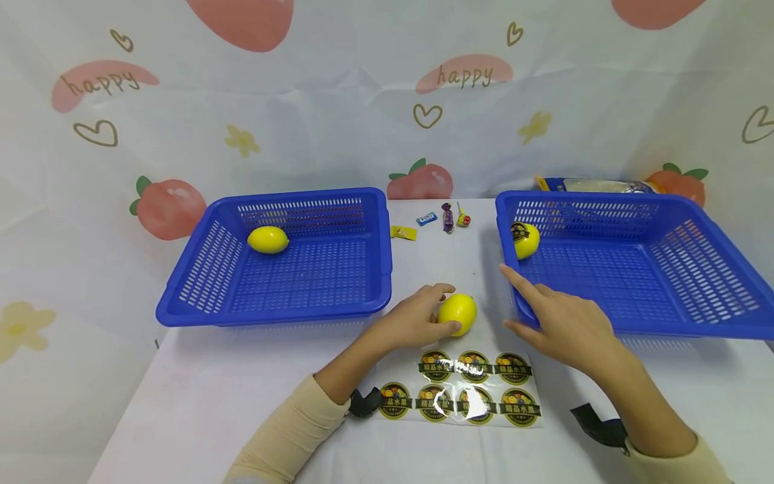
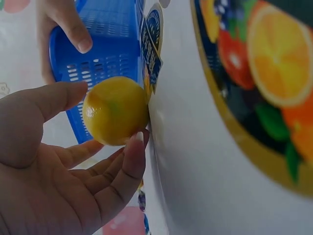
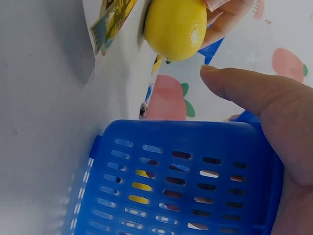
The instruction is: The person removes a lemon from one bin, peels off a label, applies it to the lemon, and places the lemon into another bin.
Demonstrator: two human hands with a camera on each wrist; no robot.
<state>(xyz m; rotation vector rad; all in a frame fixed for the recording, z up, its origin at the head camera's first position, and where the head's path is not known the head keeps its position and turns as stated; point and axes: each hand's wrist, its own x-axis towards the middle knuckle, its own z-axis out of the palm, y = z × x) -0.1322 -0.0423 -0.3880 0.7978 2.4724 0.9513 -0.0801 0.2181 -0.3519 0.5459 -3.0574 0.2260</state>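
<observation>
We find the left hand curled round a lemon on the table, thumb at 5 o'clock of it, fingers beyond; a round thing rolls easily, which we think explains the cupped hold. No label shows on the sides we see. The right hand, at 3 o'clock of that lemon, holds nothing: thumb and forefinger spread wide over the basket corner, contact uncertain.

At 6 o'clock lies the sticker sheet, flat, its top-left place bare; we judge it sits there for easy reach.

At 2 to 3 o'clock, the right basket holds a labelled lemon by its left wall; at 9 to 10, the left basket holds a plain-looking one. We suppose two baskets keep labelled fruit apart. Small sweets lie toward 12, out of the way.
</observation>
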